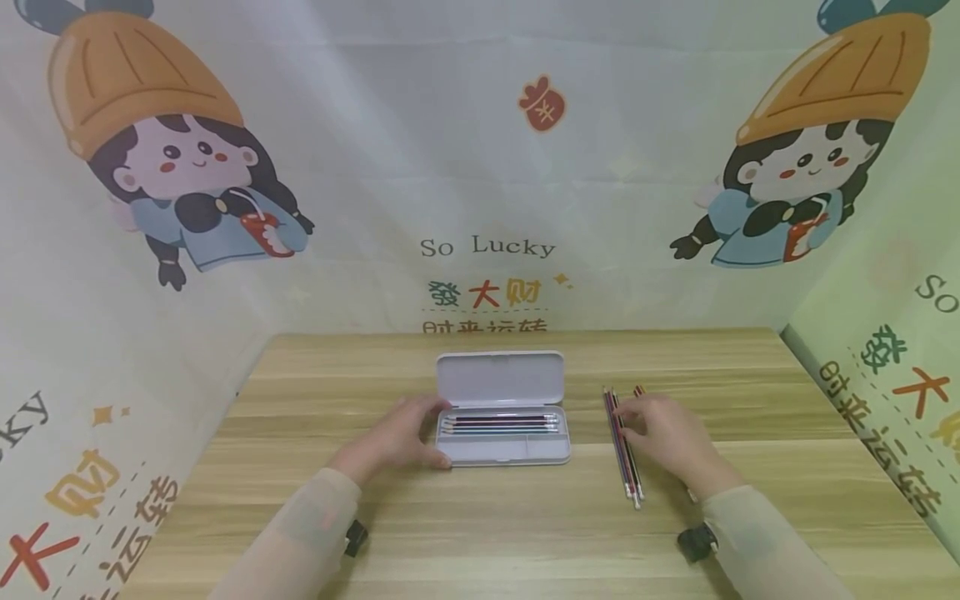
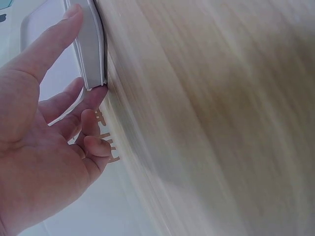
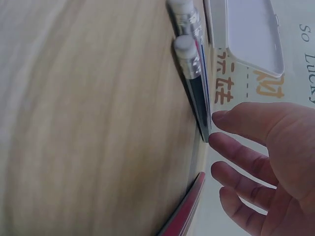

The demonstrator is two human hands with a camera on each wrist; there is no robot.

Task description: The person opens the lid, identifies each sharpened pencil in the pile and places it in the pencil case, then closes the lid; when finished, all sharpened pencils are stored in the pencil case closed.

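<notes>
A white pencil case (image 1: 498, 450) stands on the table with its lid raised at the back. Several pencils (image 1: 501, 425) lie side by side in its long rear compartment. My left hand (image 1: 401, 433) holds the case by its left end, thumb at the front corner and fingers toward the back. Right of the case, a loose bunch of pencils (image 1: 624, 467) lies with eraser ends toward me. Over its far part hovers my right hand (image 1: 667, 433), fingers loosely bent, thumb and forefinger apart beside the pencils. A red pencil (image 3: 184, 211) lies below these fingers in the right wrist view.
The front of the case has a long compartment and a small one (image 1: 547, 447) at the right. A printed cloth (image 1: 360, 167) hangs behind the wooden table (image 1: 480, 533) and along both sides. Dark wrist cameras (image 1: 697, 543) sit at the sleeves.
</notes>
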